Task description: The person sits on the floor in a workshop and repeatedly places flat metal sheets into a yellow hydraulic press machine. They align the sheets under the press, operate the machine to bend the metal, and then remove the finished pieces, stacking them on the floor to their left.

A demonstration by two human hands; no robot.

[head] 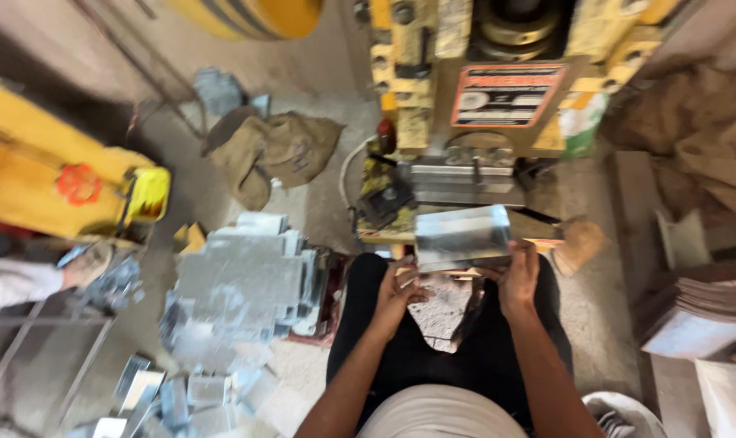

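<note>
I sit facing a yellow press machine [481, 73]. Both hands hold a shiny rectangular sheet-metal piece [462, 235] just in front of the machine's die bed [465, 182]. My left hand [396, 292] grips the piece's lower left edge. My right hand [519, 280] grips its lower right edge. The piece is tilted towards me above my black-trousered legs.
A stack of flat metal blanks [242, 280] lies on the floor at my left, with several bent pieces [173, 397] nearer. Another person's sleeve and hand [35, 280] reach in at far left. Brown sacking [270, 150], a yellow machine [51, 174] and stacked sheets [704, 312] surround me.
</note>
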